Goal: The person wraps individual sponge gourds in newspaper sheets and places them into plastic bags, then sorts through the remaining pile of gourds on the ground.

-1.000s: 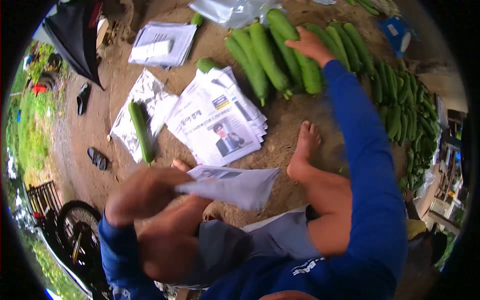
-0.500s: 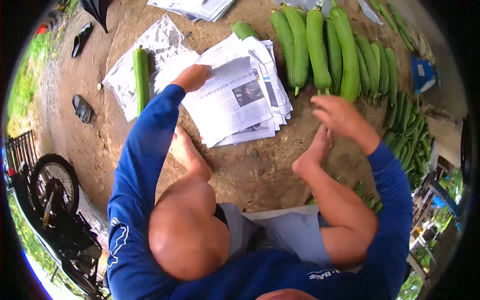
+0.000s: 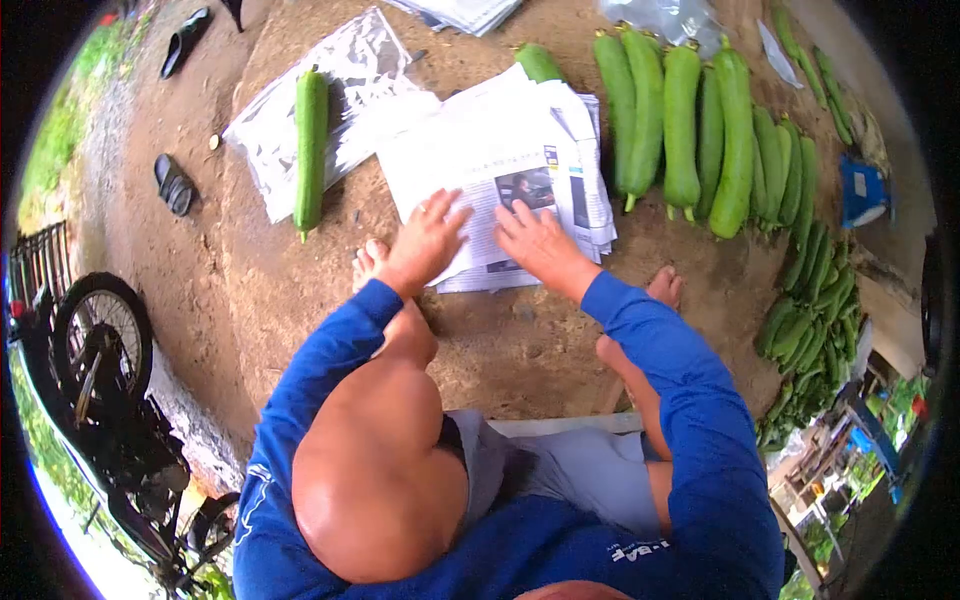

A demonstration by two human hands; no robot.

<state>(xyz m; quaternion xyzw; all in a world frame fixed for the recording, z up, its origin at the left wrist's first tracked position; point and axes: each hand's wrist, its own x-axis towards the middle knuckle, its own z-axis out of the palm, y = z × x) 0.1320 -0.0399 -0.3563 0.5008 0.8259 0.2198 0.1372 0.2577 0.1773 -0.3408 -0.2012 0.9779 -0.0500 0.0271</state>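
Observation:
A stack of newspaper sheets [image 3: 470,140] lies in front of me on the brown ground. My left hand [image 3: 432,238] is over its lower left edge, fingers apart, nothing in it. Near the printed photo on the top sheet, my right hand [image 3: 540,243] has its fingers spread on or just above the paper. One long green gourd [image 3: 311,150] rests on clear plastic bags [image 3: 365,100] to the left. Right of the stack, several gourds [image 3: 682,130] lie side by side. Another gourd [image 3: 540,63] is partly hidden behind the paper.
Smaller green vegetables [image 3: 815,300] are heaped at the right, near a blue packet [image 3: 864,192]. More paper [image 3: 460,12] and a plastic bag [image 3: 665,20] lie at the far side. A sandal [image 3: 175,185] and a motorbike wheel [image 3: 103,335] are at the left.
My right hand has moved left from beside the gourds to the newspaper. My left hand has come down from the stack's upper left to its lower left. The view has shifted.

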